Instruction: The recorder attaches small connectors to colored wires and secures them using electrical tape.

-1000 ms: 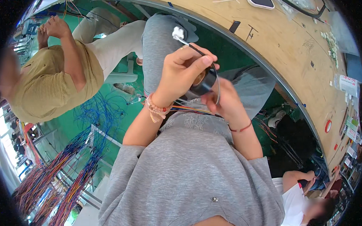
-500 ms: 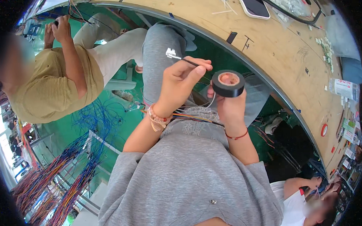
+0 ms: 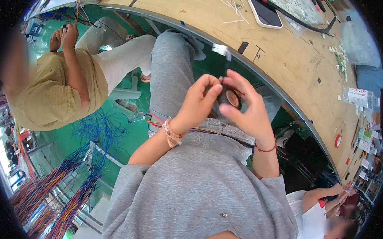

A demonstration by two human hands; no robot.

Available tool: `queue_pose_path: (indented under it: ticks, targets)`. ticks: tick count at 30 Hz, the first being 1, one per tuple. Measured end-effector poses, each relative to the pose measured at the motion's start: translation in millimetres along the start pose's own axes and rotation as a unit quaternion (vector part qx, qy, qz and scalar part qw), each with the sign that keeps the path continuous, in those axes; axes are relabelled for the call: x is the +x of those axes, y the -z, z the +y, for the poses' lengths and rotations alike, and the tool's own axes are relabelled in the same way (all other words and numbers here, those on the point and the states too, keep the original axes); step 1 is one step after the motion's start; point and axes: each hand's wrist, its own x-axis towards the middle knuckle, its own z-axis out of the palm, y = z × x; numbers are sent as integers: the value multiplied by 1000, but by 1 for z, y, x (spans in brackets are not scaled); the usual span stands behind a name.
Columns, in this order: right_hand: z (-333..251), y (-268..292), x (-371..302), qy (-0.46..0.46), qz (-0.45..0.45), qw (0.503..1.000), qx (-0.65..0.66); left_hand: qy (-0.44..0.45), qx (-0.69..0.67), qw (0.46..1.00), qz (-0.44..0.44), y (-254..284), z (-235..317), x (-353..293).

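Note:
My left hand [image 3: 199, 100] is closed in a pinch, thumb against forefinger, at the dark wire [image 3: 228, 65]. Beyond the fingertips this wire carries a white connector [image 3: 220, 49], blurred by motion. A roll of black tape [image 3: 223, 99] sits between the thumb and fingers of my right hand [image 3: 251, 111], turned edge-on with its brown core showing. Both hands meet over my lap, and their fingertips nearly touch. Below them a bundle of coloured wires [image 3: 194, 129] crosses my lap on clear plastic [image 3: 205, 139]. The tape's free end cannot be made out.
A curved wooden table [image 3: 290, 59] with a metal edge runs ahead and to the right. It bears a phone [image 3: 265, 11], white connectors [image 3: 341, 57] and a red tape roll [image 3: 337, 140]. Wire bundles [image 3: 54, 187] hang at lower left. One co-worker [image 3: 57, 88] sits left, another [image 3: 309, 216] lower right.
My right hand has moved in to my left and turned the tape roll on its edge. The white connector has swung right and away from me, towards the table edge.

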Motion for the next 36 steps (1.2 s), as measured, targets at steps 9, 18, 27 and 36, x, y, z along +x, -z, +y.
queue_pose_path:
  ticks: [9, 18, 27, 36]
  targets:
    - [5, -4, -4, -32, 10, 978, -207, -51, 48, 998, -5, -1, 3, -1]
    - [11, -4, 2, -59, -73, 995, -30, -99, 118, 988, 10, 2, 3, -3]
    - [8, -21, 11, 306, 109, 894, -308, -63, -54, 997, 2, -6, 12, 5]
    - [-13, 36, 11, 251, 215, 855, -399, -136, -91, 981, 106, 5, 38, -3]
